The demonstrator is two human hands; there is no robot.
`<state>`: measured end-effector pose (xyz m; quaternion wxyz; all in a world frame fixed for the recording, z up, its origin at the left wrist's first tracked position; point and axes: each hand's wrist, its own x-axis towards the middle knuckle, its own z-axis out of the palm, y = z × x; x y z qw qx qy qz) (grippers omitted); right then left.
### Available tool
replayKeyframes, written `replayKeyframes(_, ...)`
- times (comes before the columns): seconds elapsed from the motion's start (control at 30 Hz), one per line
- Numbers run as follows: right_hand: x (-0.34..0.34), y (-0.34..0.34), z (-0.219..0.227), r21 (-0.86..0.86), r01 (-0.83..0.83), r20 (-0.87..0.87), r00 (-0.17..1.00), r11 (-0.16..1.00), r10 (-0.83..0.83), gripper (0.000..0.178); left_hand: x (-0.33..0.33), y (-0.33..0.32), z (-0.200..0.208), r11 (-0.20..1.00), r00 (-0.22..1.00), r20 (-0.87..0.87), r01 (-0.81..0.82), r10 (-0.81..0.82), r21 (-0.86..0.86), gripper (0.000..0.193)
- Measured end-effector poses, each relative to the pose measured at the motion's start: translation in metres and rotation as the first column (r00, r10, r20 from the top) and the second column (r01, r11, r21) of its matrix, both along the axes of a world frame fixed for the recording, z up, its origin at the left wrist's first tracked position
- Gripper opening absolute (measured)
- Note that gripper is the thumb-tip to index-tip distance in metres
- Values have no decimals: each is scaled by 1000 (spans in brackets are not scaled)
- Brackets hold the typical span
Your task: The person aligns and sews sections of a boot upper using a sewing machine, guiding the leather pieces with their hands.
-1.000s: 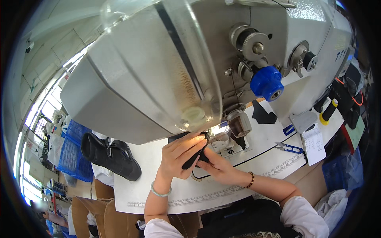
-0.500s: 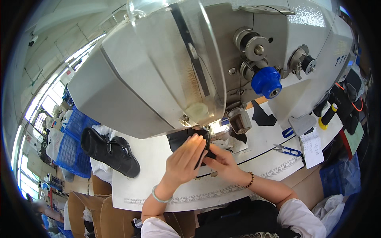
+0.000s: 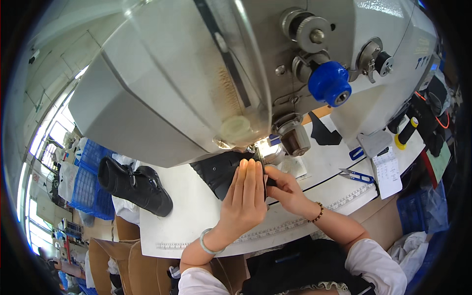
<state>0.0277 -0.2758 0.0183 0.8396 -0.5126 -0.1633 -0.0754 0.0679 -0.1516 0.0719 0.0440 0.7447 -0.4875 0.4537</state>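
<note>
Sleeves of white cloth come up from the lower edge, and the person's dark top fills the space between them. A pale bangle [image 3: 207, 242] circles the left wrist and a string of dark beads [image 3: 318, 213] circles the right. Both forearms cross the near rim of the white table [image 3: 196, 216], where a ruler strip [image 3: 275, 228] is fixed along the edge.

The left hand [image 3: 244, 199] lies flat with its fingers straight and close together, pressed against the side of the black shoe part [image 3: 219, 172]. The right hand [image 3: 287, 189] sits just beside it, fingers curled and pinching the edge of the same piece; how tightly it grips cannot be told, since the left hand covers much of it. The black shoe part rests on the table directly under the needle end of the sewing machine [image 3: 196, 88], beside a small bright lamp.

Off to the left, well apart, a finished black shoe [image 3: 132, 187] lies on the table's corner, with blue crates [image 3: 88, 182] beyond it. To the right lie blue snips [image 3: 358, 175], a paper note [image 3: 388, 172] and a black tool with a yellow end [image 3: 406, 132]. The big grey machine head looms over everything and hides the far table; a blue knob [image 3: 329, 83] and metal discs stick out from its side.
</note>
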Motion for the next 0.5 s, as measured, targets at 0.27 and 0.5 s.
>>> replayKeyframes(0.27,-4,-8,2,52,-57,-37,998,997,59,41,-10,-6,1,992,995,3,-100,100,74,26)
replayKeyframes(0.5,-13,-8,-10,169,31,-93,996,985,-15,37,-1,9,-2,994,952,-305,-15,-17,-104,45)
